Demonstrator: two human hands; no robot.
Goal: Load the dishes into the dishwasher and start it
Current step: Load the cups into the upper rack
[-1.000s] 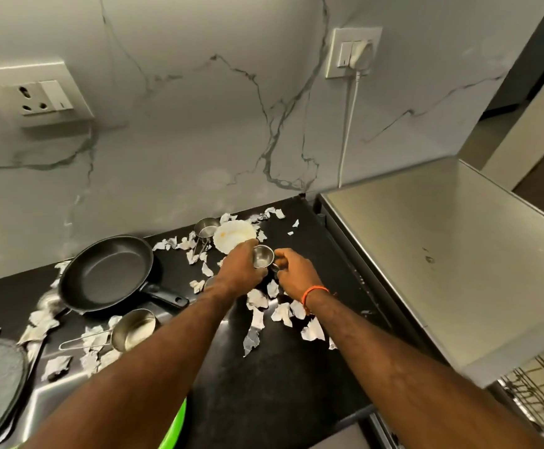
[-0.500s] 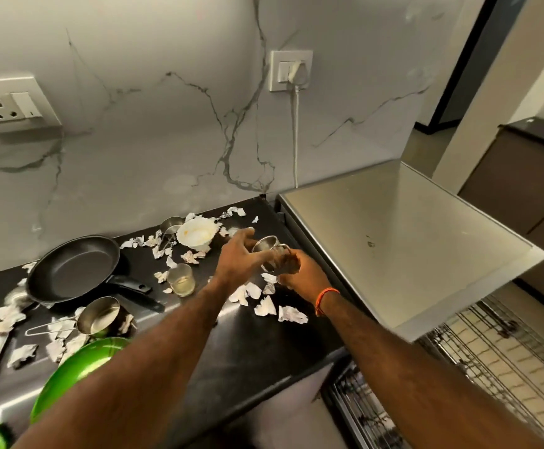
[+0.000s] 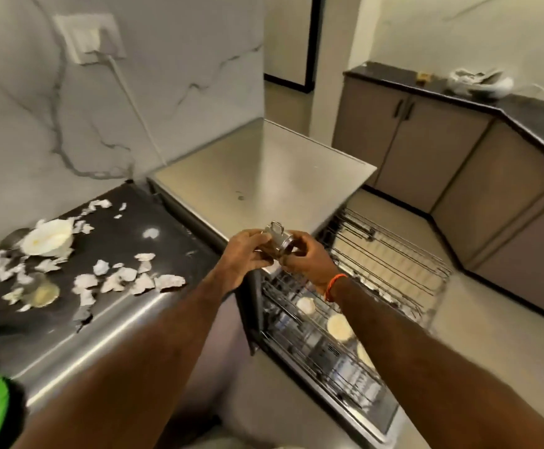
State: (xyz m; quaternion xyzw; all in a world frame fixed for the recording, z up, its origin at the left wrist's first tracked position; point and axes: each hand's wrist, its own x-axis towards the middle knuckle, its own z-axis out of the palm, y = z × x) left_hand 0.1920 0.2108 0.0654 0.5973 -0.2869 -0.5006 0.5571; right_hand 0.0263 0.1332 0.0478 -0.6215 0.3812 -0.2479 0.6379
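We are holding a small steel cup (image 3: pixel 277 238) between both hands, our left hand (image 3: pixel 249 254) and right hand (image 3: pixel 306 259) each curling fingers round it. It is hanging above the dishwasher's pulled-out wire rack (image 3: pixel 393 254), just beside the dishwasher's steel top (image 3: pixel 264 170).

- Both hands, left hand (image 3: pixel 248 254) and right hand (image 3: pixel 306 259), carry steel cups (image 3: pixel 277 239) off the counter (image 3: pixel 128 306), toward 3 o'clock.
- Cups now over pulled-out dishwasher rack (image 3: pixel 390 254).
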